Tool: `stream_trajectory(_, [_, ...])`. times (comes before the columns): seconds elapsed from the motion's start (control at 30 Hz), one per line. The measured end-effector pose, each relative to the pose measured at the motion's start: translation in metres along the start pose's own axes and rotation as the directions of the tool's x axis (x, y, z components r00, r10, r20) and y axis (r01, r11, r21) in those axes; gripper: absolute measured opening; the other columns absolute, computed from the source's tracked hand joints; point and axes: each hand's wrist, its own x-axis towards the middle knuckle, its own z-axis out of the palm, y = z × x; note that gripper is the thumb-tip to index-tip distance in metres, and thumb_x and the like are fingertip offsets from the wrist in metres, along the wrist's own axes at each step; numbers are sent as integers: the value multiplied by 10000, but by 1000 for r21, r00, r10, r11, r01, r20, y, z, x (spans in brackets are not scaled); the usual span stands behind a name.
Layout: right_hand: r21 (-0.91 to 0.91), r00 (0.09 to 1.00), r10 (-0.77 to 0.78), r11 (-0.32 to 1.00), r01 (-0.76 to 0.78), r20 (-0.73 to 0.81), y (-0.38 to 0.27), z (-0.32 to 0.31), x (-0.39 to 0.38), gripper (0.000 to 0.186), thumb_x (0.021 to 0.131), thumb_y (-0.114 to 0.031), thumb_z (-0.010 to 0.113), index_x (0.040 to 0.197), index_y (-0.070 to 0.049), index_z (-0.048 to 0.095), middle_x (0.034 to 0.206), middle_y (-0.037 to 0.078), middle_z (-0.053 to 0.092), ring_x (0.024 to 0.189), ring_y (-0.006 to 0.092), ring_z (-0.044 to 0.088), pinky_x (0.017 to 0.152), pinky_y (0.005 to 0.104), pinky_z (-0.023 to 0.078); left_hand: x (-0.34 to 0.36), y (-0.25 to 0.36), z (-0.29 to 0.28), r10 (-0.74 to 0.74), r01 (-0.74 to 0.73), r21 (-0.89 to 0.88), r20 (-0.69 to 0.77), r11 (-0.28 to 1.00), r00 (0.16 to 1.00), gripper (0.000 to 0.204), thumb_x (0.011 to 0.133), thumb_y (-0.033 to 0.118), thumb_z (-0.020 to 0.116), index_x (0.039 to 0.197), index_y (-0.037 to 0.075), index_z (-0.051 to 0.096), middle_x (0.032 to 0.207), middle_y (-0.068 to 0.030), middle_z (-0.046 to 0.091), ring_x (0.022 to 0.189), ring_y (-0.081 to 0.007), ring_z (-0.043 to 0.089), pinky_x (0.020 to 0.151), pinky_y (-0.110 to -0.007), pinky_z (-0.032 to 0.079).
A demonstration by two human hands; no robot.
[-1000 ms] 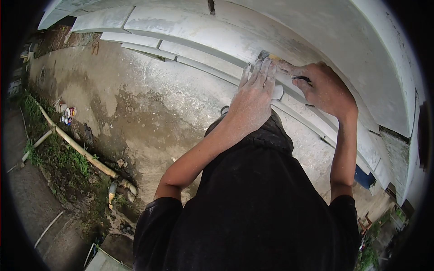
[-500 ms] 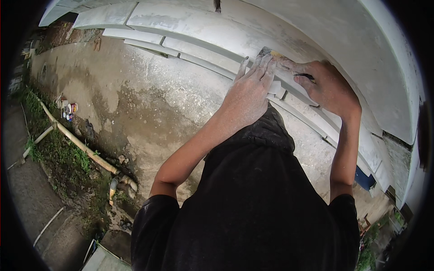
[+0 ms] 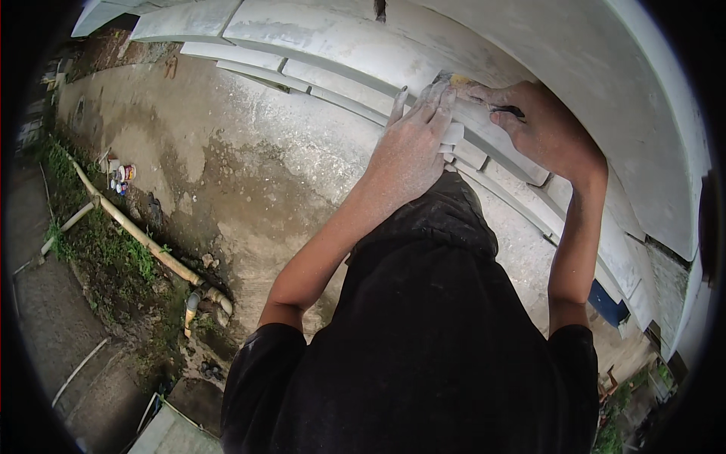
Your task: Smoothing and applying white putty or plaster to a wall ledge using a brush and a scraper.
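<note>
My left hand (image 3: pixel 416 140) is coated in pale dust and lies with fingers extended and pressed on the white stepped ledge (image 3: pixel 318 41), at the tip of a flat, plaster-smeared scraper (image 3: pixel 459 79). My right hand (image 3: pixel 552 136) is wrapped round that scraper, whose dark grey tip and yellowish middle show beside my left fingertips; the rest is mostly covered by my fingers. A small white piece or block (image 3: pixel 454 135) shows beside my left palm, and whether I touch it I cannot tell.
A large white overhang (image 3: pixel 620 91) curves over the right. Far below are a stained concrete ground (image 3: pixel 212 189), buckets and cans (image 3: pixel 125 174), pale pipes (image 3: pixel 144 234), weeds (image 3: pixel 106 280) and a blue object (image 3: pixel 605 299). My dark-clothed body fills the lower middle.
Both my hands and the scraper have slid a little leftward along the ledge, with my left fingertips staying at the tool's tip. The whole view has shifted slightly.
</note>
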Motion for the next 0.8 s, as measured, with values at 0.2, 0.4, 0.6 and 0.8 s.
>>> stream_trajectory(0.2, [15, 991, 72, 997, -74, 110, 1, 9, -6, 316, 913, -214, 698, 1180, -48, 726, 1029, 207, 696, 909, 369, 647, 903, 406, 499, -4, -1, 2, 7, -11, 88, 38, 996, 999, 764, 740, -53, 572, 1477, -107, 376, 1521, -288, 424, 1445, -399, 388, 1227, -552, 235])
stream_trajectory(0.4, [-17, 989, 44, 999, -42, 144, -11, 12, 12, 307, 923, -204, 671, 1169, -28, 723, 1019, 212, 699, 915, 380, 642, 915, 421, 489, -2, -9, -4, -31, 32, 217, -9, 976, 999, 725, 779, 54, 641, 1424, -171, 399, 1494, -346, 405, 1424, -448, 393, 1227, -519, 251])
stream_trajectory(0.6, [14, 990, -15, 1000, 13, 137, -7, 12, 21, 309, 932, -213, 665, 1165, -18, 720, 1017, 227, 691, 926, 389, 636, 909, 438, 485, 0, 0, 2, -56, 71, 156, -96, 985, 994, 697, 753, -44, 572, 1419, -161, 406, 1489, -357, 411, 1414, -452, 403, 1216, -533, 269])
stream_trajectory(0.8, [258, 989, -48, 963, 82, -137, 8, 29, -15, 372, 927, -107, 657, 1289, -23, 672, 902, 282, 672, 818, 349, 656, 839, 355, 498, -13, -15, -7, -142, 149, 172, -51, 974, 989, 709, 777, -35, 576, 1465, -89, 415, 1545, -270, 402, 1453, -413, 368, 1221, -541, 255])
